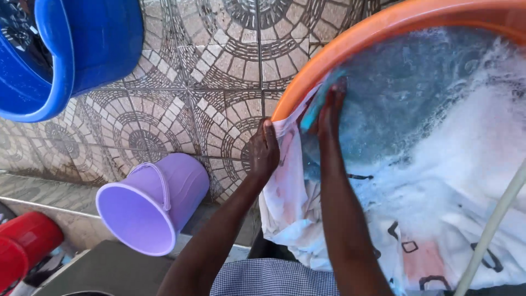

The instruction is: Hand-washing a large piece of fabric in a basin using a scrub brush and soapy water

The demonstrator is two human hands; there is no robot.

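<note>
Head view: The left hand (264, 149) is pressing down on a white patterned cloth (290, 208) where it is draping over the rim of an orange basin (350, 46) at 9 o'clock of the basin. The fingers are lying curled over the fabric; whether they are pinching it cannot be told. The right hand (329, 109) is reaching into the basin just inside the rim, at 2 o'clock from the left hand, and is closing around a blue scrubbing piece (312, 112) against the cloth. Soapy water (460, 137) is filling the basin, with foam gathering toward 3 o'clock. The cloth is running from the rim down to 6 o'clock of the frame. A lilac bucket (150, 205) is lying on its side at 8 o'clock of the frame. A blue tub (82, 49) is standing at 10 o'clock on the patterned tile floor (208, 71). A red container (24, 246) is sitting at the lower left corner.
</note>
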